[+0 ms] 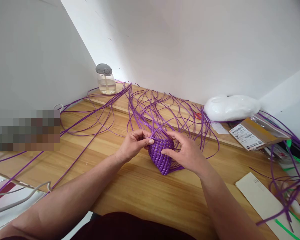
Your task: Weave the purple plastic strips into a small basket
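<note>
Purple weave (161,157) — seemingly — between both hands (133,145) (186,152)

A pale grey plastered wall (27,50) is seen on the left, left in soft shade. It is met in a corner by a brighter white back wall (190,43), across which even daylight is spread; no window is shown. A light-brown wood-grain table top (140,190) is set below them, and a low raised wooden ledge (102,100) is run along its far edge against the back wall. A clear glass jar with a grey lid (105,80) is stood on the ledge near the corner, and a white plastic bag (231,107) is laid farther right.
</note>
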Demonstrator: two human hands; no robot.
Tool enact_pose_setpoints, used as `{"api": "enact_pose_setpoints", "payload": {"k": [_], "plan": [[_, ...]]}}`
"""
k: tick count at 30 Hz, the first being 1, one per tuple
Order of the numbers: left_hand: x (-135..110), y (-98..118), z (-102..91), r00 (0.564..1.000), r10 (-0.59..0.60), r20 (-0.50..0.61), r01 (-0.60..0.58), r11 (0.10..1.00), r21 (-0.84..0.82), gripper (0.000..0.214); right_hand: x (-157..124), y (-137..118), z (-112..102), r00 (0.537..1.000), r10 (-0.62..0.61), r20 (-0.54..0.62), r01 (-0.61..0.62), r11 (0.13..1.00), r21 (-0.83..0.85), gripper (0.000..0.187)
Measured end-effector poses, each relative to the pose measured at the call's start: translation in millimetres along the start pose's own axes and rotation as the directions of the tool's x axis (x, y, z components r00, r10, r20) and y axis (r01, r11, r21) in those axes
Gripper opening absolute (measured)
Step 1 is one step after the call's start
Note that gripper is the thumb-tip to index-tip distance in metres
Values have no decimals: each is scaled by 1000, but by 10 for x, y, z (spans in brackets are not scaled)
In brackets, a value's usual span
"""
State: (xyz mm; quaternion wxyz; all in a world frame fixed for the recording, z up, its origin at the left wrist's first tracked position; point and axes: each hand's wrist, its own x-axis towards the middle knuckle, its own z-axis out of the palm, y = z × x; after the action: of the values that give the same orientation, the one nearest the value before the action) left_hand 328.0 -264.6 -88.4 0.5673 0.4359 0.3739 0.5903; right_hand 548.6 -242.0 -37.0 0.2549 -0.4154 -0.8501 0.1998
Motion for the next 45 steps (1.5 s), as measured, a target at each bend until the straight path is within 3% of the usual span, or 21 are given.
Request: {"api": "enact_pose_setpoints", "payload": {"k": [7,33,39,45], "plan": [[9,-28,-10,1000,0,6,0,1000,-22,31,3,-19,-1,999,34,3,-35,998,46,68],[36,-59,-51,998,-21,56,21,1000,4,30,2,-44,-5,998,-23,-57,25,999,38,63],[36,-85,-62,988,-104,117,106,994,-9,37,3,-8,-8,997,-36,-73,39,999,29,50],[79,-153,-75,991,-124,46,128,986,-107,43,27,86,-61,978,10,-208,-6,1000,22,28]]}}
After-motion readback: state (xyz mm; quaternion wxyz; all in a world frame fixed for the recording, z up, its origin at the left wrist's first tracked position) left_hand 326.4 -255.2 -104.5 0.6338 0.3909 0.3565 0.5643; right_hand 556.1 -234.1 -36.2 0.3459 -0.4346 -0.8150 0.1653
